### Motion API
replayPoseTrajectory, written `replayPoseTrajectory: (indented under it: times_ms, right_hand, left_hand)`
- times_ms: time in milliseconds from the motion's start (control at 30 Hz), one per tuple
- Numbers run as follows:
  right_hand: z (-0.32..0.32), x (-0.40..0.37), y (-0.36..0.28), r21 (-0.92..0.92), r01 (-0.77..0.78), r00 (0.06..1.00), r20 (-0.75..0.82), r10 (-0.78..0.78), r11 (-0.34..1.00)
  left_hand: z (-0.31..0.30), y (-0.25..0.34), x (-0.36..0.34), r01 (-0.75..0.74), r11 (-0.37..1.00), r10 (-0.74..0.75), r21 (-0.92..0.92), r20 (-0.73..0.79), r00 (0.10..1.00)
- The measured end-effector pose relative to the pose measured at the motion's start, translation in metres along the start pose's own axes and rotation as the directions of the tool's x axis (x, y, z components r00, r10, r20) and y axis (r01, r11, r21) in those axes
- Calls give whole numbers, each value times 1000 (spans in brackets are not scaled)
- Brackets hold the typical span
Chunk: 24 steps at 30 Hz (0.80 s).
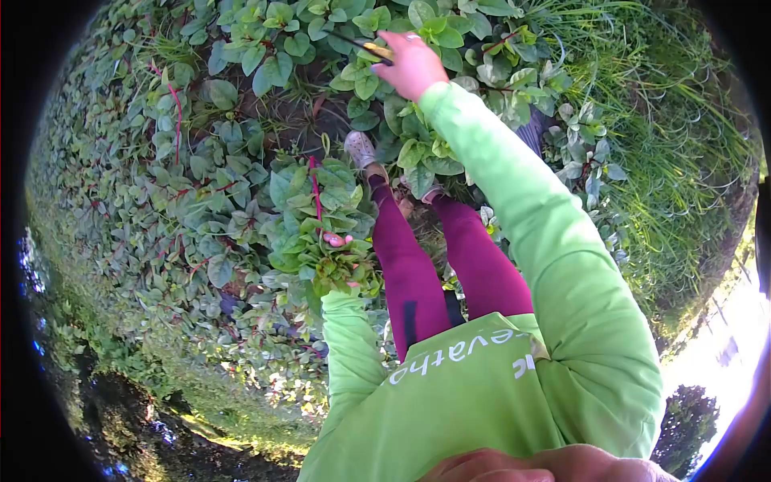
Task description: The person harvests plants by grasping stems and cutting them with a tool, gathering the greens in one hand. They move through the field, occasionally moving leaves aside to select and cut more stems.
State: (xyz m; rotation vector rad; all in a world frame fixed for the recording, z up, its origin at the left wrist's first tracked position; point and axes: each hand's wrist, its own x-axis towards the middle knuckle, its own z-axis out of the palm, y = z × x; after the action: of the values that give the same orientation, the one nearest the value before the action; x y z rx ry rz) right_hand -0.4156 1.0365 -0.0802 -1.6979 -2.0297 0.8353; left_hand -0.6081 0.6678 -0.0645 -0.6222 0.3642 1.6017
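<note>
- The person stood in the middle of a dense bed of leafy plants (233,161), so both hands could reach the greens without a step.
- The left hand (337,239) was closed around a bunch of cut greens (317,217) beside the left thigh. Only some fingertips showed between the leaves. I think the bunch sat low and close to the body so the weight was easy to carry and it stayed out of the other arm's way.
- The right hand (414,64) was stretched far forward, past the shoes (360,149), and it gripped a small cutting tool (363,46) with a dark blade – its exact kind I could not tell.
- The blade pointed away from the body and lay among the leaves, which looked like the safer way to hold it.
- Long grass (666,161) grew to the person's right, well apart from both hands.
</note>
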Motion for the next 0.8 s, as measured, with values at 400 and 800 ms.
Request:
replayPoseTrajectory:
  times_ms: [400,800]
  right_hand:
    - [75,-146,-85,197,-145,984,133,120,970]
    - [92,-179,-106,662,-265,833,523,-180,701]
  left_hand:
    - [20,46,108,373,784,-233,497,-322,918]
    - [73,117,130,673,590,-446,447,-514,733]
